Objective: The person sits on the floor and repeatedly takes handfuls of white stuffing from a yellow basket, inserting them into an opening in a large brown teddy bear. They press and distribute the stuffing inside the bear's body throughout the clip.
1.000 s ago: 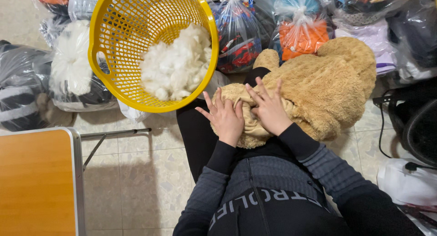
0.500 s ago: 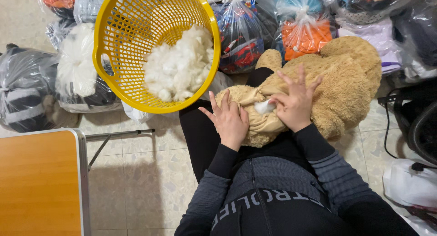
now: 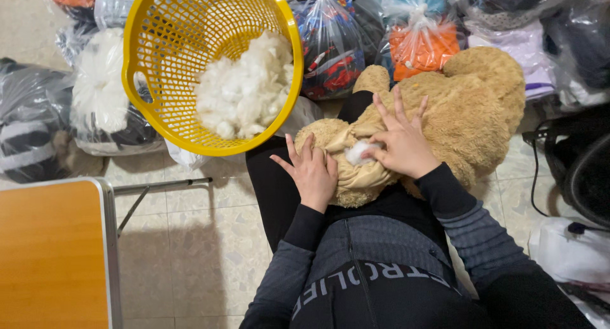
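Here, nearest the camera, we see dark ribbed sleeves reaching out over a lap, with a wooden table [image 3: 51, 253] at seven o'clock on the tiled floor [image 3: 197, 240].

The left hand [image 3: 311, 173] lies flat, fingers spread and holding nothing, on the tan fabric of the bear [image 3: 470, 107], which sprawls across the lap. It seems pressed there to keep the loose skin taut beside an opening. The right hand [image 3: 400, 141], just at three o'clock of the left, pinches a white tuft [image 3: 356, 152] of stuffing between thumb and forefinger at that opening, its other fingers fanned wide over the plush; the narrow pinch suits soft fibre that would otherwise pull apart.

Farther out, at eleven o'clock, a yellow basket [image 3: 146, 30] stands tipped toward the lap, its mouth facing us and a heap of white stuffing [image 3: 244, 87] resting against its lower wall, close by the hands. It leans on bagged goods behind it.

At the far edge, from ten to two o'clock, we see a row of clear plastic bags [image 3: 333, 43] knotted shut, with bright toys and fabrics inside, and one with a white fluffy mass. A black cable [image 3: 532, 170] trails at three o'clock.
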